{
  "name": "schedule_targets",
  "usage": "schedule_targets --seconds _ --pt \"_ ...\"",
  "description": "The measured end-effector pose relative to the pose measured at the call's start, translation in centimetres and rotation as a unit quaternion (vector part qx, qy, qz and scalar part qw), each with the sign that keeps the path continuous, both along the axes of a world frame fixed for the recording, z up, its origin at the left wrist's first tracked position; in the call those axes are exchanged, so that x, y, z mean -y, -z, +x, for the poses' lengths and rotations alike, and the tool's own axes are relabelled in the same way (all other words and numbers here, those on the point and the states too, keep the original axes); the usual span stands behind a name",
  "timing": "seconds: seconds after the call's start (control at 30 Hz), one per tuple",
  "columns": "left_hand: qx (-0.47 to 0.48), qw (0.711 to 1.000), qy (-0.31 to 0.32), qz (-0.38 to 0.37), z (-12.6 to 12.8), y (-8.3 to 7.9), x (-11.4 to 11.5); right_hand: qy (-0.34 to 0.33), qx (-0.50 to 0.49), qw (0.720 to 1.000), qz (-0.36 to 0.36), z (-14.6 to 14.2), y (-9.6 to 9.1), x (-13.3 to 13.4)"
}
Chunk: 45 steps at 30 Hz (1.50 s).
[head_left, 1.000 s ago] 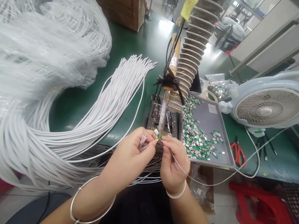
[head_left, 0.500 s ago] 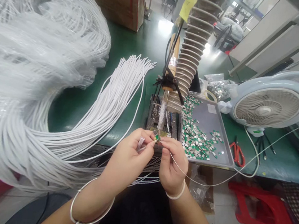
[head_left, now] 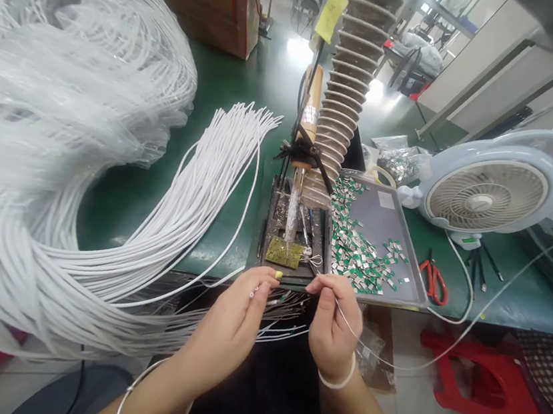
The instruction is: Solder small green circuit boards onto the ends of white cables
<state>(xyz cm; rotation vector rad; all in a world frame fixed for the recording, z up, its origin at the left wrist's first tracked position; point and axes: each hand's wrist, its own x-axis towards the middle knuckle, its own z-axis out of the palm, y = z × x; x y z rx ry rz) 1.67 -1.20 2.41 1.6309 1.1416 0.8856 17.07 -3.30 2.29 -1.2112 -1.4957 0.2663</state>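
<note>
Thin white insulated wire [head_left: 356, 338] is pinched between the right hand's [head_left: 335, 325] thumb and fingers above the green worktop's [head_left: 230, 94] edge, the left hand [head_left: 229, 325] pinching a tiny white wire end [head_left: 252, 293], both hands now drawn back from the olive-green sponge pad [head_left: 283, 253].

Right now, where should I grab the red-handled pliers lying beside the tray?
Take the red handles of the pliers from above, on your side. They lie flat, jaws pointing away, handles toward you, so that end looks easiest, clear of the metal tray and white cable.
</note>
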Motion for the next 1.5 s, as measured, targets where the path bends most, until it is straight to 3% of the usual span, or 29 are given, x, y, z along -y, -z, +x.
schedule_targets --seconds 0.1,0.27,0.4,0.57,0.9,1.13,1.3,1.5 --pt "-0.005 1.000 -0.011 0.013 0.0 0.1 0.3 0.050 0.044 0.998 0.001 0.9 -0.6 -0.1" --pt "0.063 0.995 -0.004 -0.076 0.0 0.1 0.0 0.168 0.156 0.973 -0.033 3.8 -1.4 -1.2" --pt "0.123 0.983 0.003 -0.135 0.1 0.3 -0.4 0.217 0.199 0.943 -0.153 6.3 -1.3 -2.3" --pt "0.221 0.958 0.020 -0.182 0.3 0.7 -0.4 0.201 0.256 0.919 -0.224 6.8 -1.3 -3.1" --pt "0.297 0.933 0.019 -0.202 1.1 1.2 -0.5 0.188 0.302 0.908 -0.223 6.5 -1.3 -3.2" --pt "0.328 0.918 -0.003 -0.222 1.3 0.6 -0.5 0.170 0.346 0.897 -0.215 6.5 -1.6 -3.3" --pt "0.327 0.917 -0.017 -0.228 1.5 0.4 -0.6 0.157 0.315 0.913 -0.207 6.6 -1.5 -3.2" --pt "0.326 0.916 -0.021 -0.232 1.6 0.6 -0.6 0.132 0.235 0.956 -0.114 5.4 -1.7 -2.8"
